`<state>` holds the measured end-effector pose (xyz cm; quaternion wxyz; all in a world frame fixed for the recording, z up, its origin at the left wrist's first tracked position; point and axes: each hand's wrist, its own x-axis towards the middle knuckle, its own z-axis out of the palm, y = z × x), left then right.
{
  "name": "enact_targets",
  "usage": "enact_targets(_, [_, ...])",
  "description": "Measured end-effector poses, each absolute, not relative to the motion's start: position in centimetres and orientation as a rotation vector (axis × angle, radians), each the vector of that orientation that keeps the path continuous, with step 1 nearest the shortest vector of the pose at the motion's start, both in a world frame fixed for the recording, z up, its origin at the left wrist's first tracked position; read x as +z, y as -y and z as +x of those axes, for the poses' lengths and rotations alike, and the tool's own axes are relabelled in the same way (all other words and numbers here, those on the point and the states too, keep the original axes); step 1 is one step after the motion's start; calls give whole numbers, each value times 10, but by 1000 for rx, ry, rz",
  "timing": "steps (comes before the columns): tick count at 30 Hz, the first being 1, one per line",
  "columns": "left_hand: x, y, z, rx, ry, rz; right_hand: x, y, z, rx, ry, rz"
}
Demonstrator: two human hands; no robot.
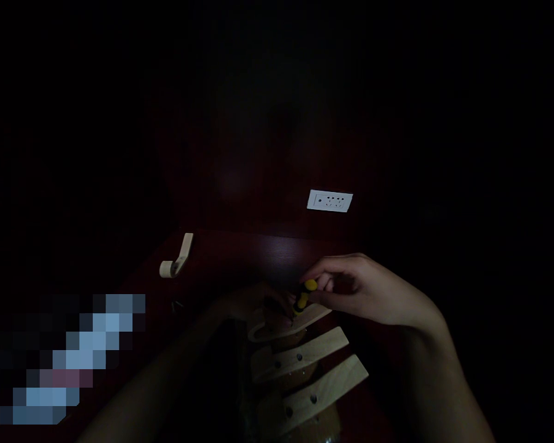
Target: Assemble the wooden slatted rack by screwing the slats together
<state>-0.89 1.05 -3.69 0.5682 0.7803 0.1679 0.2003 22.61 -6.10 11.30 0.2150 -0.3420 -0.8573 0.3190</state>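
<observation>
My right hand (351, 286) is closed on a short yellow-and-black screwdriver (303, 296), its handle pointing up and toward me. The lower end meets a curved pale wooden hook (311, 320), the farthest of three. My left hand (258, 301), in deep shadow, has its fingers pinched together by the screwdriver's lower end; what they hold is hidden. Nearer me lie a second wooden hook (314, 354) and a third wooden hook (325, 391), each with two dark holes or screw heads. Under them runs a light brown piece (325, 424) with a shiny surface.
Another wooden hook (183, 253) lies on its own at the left of the dark red table (240, 258). Small metal-looking bits (178, 305) rest near it. A white wall socket (330, 201) is on the panel behind. The lower left is pixelated.
</observation>
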Motion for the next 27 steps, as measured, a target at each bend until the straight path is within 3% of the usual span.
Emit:
enact_targets(21, [-28,-4,-8,520,-398,1867,107,59,215,606,2385,-964])
enact_targets(27, [-35,-10,-9,482,-347,1865,108,57,216,677,2429,-945])
